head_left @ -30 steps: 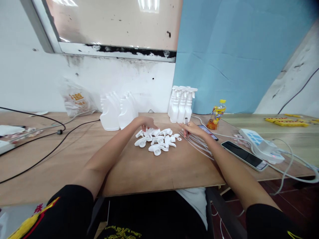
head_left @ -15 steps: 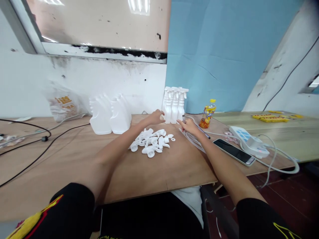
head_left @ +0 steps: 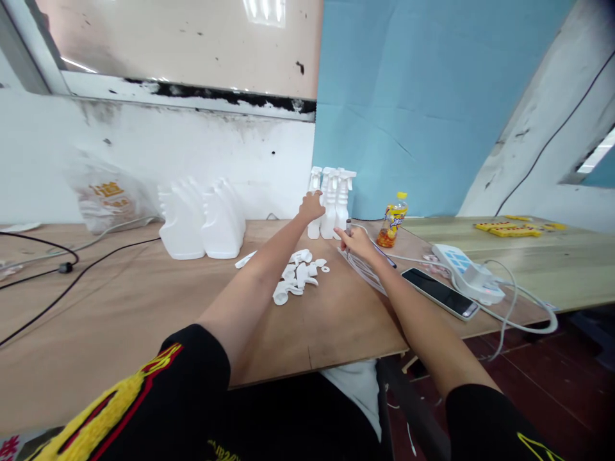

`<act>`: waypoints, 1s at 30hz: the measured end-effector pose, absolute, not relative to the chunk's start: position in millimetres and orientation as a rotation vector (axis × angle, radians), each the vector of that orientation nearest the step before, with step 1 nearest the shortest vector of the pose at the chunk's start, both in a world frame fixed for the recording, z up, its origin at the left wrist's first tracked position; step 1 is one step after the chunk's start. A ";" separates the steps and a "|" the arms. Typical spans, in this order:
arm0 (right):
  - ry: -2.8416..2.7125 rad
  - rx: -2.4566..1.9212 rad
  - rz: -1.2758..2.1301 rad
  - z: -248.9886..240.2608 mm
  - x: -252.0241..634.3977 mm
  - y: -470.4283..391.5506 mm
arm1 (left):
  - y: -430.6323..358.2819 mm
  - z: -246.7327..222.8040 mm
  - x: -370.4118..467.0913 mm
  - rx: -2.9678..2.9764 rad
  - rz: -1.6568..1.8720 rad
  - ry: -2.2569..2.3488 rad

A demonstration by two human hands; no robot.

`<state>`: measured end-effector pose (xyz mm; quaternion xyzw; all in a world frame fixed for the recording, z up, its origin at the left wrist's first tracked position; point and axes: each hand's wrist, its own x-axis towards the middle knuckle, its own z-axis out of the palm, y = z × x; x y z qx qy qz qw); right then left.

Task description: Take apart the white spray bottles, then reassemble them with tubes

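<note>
White spray bottles (head_left: 329,221) with trigger heads stand grouped against the blue sheet. My left hand (head_left: 312,206) is closed around the neck of the leftmost spray bottle (head_left: 314,228), whose head shows above the fingers. To the right of the group, low over the table, my right hand (head_left: 354,243) grips a slim pen-like tool (head_left: 348,225) upright, its dark end sticking up. Loose white trigger sprayer heads (head_left: 305,275) lie in a pile in front, partly hidden by my left forearm. Thin clear tubes (head_left: 362,269) lie under my right wrist.
White bottles without heads (head_left: 223,227) stand at the left, near a plastic bag (head_left: 110,198) and black cables. A drink bottle (head_left: 393,221), a phone (head_left: 439,293) and a power strip (head_left: 468,272) with cords are on the right. The table's front edge is close to me.
My left hand has moved up and forward from the table to the leftmost spray bottle, which now stands slightly apart from the others. My right hand keeps its tool beside the bottles.
</note>
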<state>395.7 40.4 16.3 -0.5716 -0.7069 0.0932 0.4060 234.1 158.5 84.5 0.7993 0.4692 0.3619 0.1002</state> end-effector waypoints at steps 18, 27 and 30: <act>-1.337 -0.735 0.731 146.8 261.8 37.0 | 34.8 130.1 102.1 2.216 1.529 0.839; -1.493 -0.461 0.828 152.0 267.5 19.1 | 11.6 158.5 74.6 1.978 1.206 0.577; -1.559 -0.471 0.934 151.8 267.1 16.4 | 9.4 160.3 69.8 2.014 1.226 0.641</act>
